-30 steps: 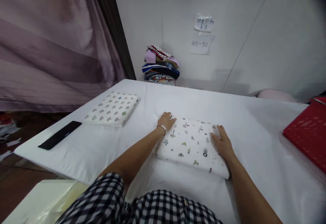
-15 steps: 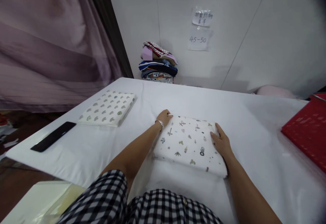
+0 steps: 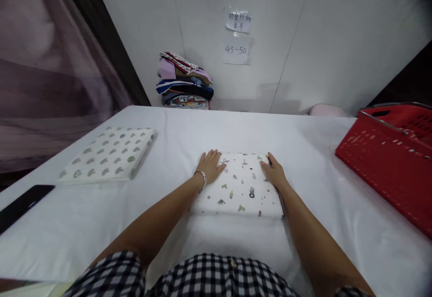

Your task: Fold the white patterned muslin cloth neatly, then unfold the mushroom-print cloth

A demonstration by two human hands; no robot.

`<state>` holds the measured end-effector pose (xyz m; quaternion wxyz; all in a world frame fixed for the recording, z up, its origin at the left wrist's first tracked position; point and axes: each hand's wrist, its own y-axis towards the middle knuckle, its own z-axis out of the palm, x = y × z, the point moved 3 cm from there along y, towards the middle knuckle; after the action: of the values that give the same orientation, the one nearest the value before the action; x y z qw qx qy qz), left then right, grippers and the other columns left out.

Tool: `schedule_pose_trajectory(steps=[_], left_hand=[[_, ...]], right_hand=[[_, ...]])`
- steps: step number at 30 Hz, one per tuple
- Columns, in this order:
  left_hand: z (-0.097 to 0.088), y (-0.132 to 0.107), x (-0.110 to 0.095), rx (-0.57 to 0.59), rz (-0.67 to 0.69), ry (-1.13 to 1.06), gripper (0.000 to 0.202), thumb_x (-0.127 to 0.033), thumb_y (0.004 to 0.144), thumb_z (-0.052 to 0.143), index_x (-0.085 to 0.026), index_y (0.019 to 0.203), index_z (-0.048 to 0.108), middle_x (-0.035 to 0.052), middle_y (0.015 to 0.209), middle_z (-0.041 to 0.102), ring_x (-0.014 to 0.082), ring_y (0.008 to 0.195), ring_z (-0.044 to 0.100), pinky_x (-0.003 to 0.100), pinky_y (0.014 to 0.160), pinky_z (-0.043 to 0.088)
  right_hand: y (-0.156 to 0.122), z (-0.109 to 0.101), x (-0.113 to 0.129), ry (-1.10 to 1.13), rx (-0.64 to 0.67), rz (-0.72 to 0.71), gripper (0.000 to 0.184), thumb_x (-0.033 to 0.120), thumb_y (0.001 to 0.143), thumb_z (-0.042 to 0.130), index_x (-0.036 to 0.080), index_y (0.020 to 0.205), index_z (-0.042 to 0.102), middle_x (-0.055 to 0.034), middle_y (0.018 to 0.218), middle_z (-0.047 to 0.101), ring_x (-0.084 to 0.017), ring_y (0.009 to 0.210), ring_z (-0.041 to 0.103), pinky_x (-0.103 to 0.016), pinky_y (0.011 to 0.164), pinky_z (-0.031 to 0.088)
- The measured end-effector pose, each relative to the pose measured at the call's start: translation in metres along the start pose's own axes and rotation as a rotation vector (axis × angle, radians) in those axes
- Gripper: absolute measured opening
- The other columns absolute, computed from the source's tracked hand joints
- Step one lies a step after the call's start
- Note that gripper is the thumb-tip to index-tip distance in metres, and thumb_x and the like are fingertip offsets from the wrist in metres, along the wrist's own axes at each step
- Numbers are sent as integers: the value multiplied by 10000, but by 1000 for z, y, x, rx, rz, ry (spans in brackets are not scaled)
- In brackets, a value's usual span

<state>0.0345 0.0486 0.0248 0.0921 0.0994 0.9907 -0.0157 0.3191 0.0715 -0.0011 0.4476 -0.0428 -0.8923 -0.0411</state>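
Note:
A folded white cloth [image 3: 236,191] with small printed plants and shapes lies flat on the table in front of me. My left hand [image 3: 209,166] rests over its far left corner, fingers stretched out and palm down. At the far right corner, my right hand [image 3: 275,171] grips the edge, its thumb on top and its fingers along the side. The lower fingers of that hand are partly hidden. Off to the left is another folded cloth [image 3: 110,153] with grey mushroom-like prints, which neither hand touches.
The white-covered table [image 3: 162,234] bears a dark phone-like slab [image 3: 25,202] at its left edge and a red plastic basket [image 3: 388,166] at its right. Beyond it, a stack of folded fabrics [image 3: 185,83] stands against the wall. A pinkish curtain [image 3: 50,63] hangs at left.
My left hand has gone from pinching the cloth's far left corner to lying flat on it. My right hand stays at the right edge. The view has turned right, showing more of the basket.

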Motion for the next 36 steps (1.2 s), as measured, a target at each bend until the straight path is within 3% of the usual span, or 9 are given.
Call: schedule_pose_trajectory(steps=[7, 12, 17, 23, 26, 32, 34, 36], left_hand=[[1, 2, 3, -23, 0, 13, 625, -528, 894, 230, -179, 1407, 298, 68, 1496, 240, 235, 1388, 153, 449, 1123, 93], [0, 0, 2, -53, 7, 5, 612, -529, 895, 225, -192, 1398, 315, 66, 1487, 266, 229, 1382, 177, 445, 1120, 108], [0, 0, 2, -62, 4, -7, 589, -517, 893, 253, -213, 1394, 323, 65, 1480, 282, 234, 1378, 191, 442, 1120, 114], [1, 1, 4, -70, 4, -5, 597, -528, 891, 255, -213, 1393, 326, 67, 1479, 284, 229, 1376, 195, 438, 1121, 108], [2, 1, 4, -76, 16, 3, 595, -525, 894, 247, -210, 1393, 328, 62, 1479, 285, 221, 1377, 194, 429, 1123, 104], [0, -1, 1, -62, 19, 0, 581, -505, 903, 242, -209, 1395, 327, 56, 1480, 283, 217, 1377, 197, 425, 1126, 109], [-1, -1, 1, -60, 15, 4, 575, -501, 904, 245, -214, 1395, 327, 52, 1481, 282, 218, 1378, 192, 425, 1127, 109], [-1, -1, 0, -63, 13, 6, 574, -499, 904, 246, -215, 1397, 324, 50, 1483, 279, 220, 1381, 183, 426, 1128, 105]], right_hand=[[23, 0, 12, -180, 32, -45, 579, 460, 775, 519, 144, 1261, 506, -124, 1253, 554, -244, 1112, 531, -374, 949, 392], [19, -1, 15, -213, -35, -63, 598, 478, 753, 542, 158, 1253, 471, -123, 1229, 548, -245, 1079, 524, -371, 908, 402], [16, -2, 16, -176, -94, -132, 410, 458, 738, 545, 205, 1061, 534, -62, 1062, 600, -213, 968, 540, -347, 832, 421], [24, -1, 19, -147, -41, -199, 191, 374, 747, 514, 212, 835, 566, -46, 1107, 611, -189, 958, 548, -328, 844, 417], [30, -2, 18, -166, -63, -179, 233, 382, 788, 463, 202, 893, 567, -62, 1159, 592, -190, 1037, 521, -321, 874, 402], [38, -3, 11, -242, -16, -85, 283, 397, 817, 435, 181, 912, 592, -50, 883, 657, -189, 816, 582, -314, 751, 440], [37, -7, 15, -280, -3, -73, 285, 389, 828, 432, 183, 940, 595, -59, 890, 657, -205, 836, 583, -331, 757, 439], [32, -9, 26, -319, -6, -76, 305, 357, 835, 439, 180, 1038, 582, -93, 1028, 641, -242, 981, 558, -374, 838, 415]])
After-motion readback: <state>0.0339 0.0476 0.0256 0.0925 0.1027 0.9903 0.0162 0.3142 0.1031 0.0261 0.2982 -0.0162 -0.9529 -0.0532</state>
